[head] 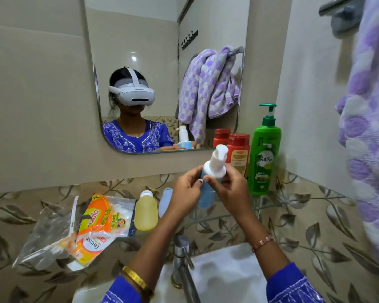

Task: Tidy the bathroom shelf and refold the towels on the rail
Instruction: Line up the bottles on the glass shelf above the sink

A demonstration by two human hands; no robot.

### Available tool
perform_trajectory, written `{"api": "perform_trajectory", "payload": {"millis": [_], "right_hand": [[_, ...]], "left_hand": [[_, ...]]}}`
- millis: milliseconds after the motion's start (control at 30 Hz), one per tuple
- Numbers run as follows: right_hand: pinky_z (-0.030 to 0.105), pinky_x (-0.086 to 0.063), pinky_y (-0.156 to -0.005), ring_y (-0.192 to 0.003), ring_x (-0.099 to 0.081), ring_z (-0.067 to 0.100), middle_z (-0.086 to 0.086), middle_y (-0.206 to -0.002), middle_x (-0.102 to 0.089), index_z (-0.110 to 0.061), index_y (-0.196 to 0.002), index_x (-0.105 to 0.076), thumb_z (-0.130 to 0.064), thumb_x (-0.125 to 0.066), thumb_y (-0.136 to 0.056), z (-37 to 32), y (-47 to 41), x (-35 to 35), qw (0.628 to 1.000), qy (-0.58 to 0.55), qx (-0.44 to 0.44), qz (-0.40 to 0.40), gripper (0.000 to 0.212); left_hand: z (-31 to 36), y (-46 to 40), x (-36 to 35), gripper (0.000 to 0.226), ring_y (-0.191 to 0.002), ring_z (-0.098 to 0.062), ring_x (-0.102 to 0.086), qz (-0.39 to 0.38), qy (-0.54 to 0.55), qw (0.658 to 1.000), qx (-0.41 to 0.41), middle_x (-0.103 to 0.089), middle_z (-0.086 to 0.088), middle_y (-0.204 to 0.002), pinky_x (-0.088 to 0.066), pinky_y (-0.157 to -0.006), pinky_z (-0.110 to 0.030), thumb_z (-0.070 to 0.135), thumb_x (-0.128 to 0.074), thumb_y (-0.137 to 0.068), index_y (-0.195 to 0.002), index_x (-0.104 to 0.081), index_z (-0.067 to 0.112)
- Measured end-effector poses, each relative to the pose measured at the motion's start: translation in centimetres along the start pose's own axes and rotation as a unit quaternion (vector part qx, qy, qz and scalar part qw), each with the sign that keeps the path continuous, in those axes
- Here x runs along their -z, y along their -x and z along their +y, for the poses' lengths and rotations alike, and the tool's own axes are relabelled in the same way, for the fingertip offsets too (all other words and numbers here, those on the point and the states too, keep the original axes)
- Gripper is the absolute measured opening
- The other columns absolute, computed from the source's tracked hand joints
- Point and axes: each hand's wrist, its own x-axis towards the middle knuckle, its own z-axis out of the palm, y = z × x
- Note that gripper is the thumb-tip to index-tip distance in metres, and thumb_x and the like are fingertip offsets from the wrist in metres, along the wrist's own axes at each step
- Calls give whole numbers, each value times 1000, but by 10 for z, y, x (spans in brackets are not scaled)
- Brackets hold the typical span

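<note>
Blue pump bottle (206, 193) with white pump head, long axis near upright and tipped slightly right, held above the glass shelf (271, 206), between both hands. Left hand (185, 193) grips its body; right hand (230, 186) pinches the collar. Free shelf space lies just below-right, beside the green bottle (264, 158). Purple-dotted towel (368, 132) hangs bunched far right.

Left hand (185, 189) and right hand (230, 189) raised together, fingers curled, gripping.

both hands (208, 191) grip blue pump btl (207, 193) | above glass shelf (271, 203)
</note>
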Motion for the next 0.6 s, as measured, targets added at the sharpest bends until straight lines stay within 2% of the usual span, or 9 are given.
{"api": "perform_trajectory", "payload": {"millis": [133, 200, 267, 333, 400, 533, 600], "right_hand": [[28, -47, -63, -74, -60, 17, 7, -82, -66, -15, -91, -61, -51, -66, -70, 3, -14, -7, 999, -8, -35, -2, 42], [23, -48, -65, -76, -62, 12, 5, -83, -66, -17, -93, -60, -38, -68, -77, 6, -15, -9, 998, -21, -52, -2, 27], [12, -49, -67, -79, -62, -3, -2, -90, -65, -19, -102, -57, -24, -65, -83, 12, -9, -7, 996, -49, -77, -9, 21], [11, -50, -72, -86, -63, -8, -6, -99, -64, -15, -115, -54, -17, -61, -85, 20, 2, -3, 990, -93, -109, -15, 30], [14, -51, -77, -94, -63, -3, -2, -109, -63, -10, -126, -50, -15, -59, -86, 27, 11, 1, 986, -109, -128, -22, 41], [10, -49, -76, -97, -61, -2, 3, -119, -59, -8, -132, -44, -8, -58, -87, 34, 22, 4, 983, -93, -148, -59, 48], [12, -49, -81, -104, -59, 5, 5, -124, -57, -9, -135, -41, -4, -58, -87, 36, 23, 3, 981, -79, -162, -78, 51]], "left_hand": [[-10, -1, -12, 48, -119, -12, -45, -6, 28, 999, 19, -47, -2, -129, -37, -98, -17, -13, -39, -89, -136, -38, 2], [-19, 2, -18, 53, -119, -13, -47, 1, 40, 998, 39, -48, -4, -130, -39, -99, -21, -11, -45, -88, -138, -34, 4], [-30, 6, -23, 59, -118, -19, -52, 9, 43, 997, 64, -52, -12, -130, -43, -98, -27, -10, -51, -85, -139, -32, 4], [-35, 10, -28, 62, -120, -24, -53, 11, 27, 996, 84, -53, -14, -129, -45, -99, -31, -7, -56, -84, -139, -32, 6], [-39, 10, -31, 61, -119, -22, -54, 15, 14, 995, 94, -54, -13, -129, -46, -99, -31, -5, -58, -83, -138, -34, 7], [-38, 6, -31, 48, -111, -12, -53, 16, -7, 995, 94, -55, -8, -127, -46, -84, -13, -4, -55, -85, -130, -42, 7], [-38, 3, -30, 47, -115, -15, -53, 14, -25, 996, 88, -54, -7, -130, -46, -93, -22, -1, -53, -87, -132, -43, 8]]}}
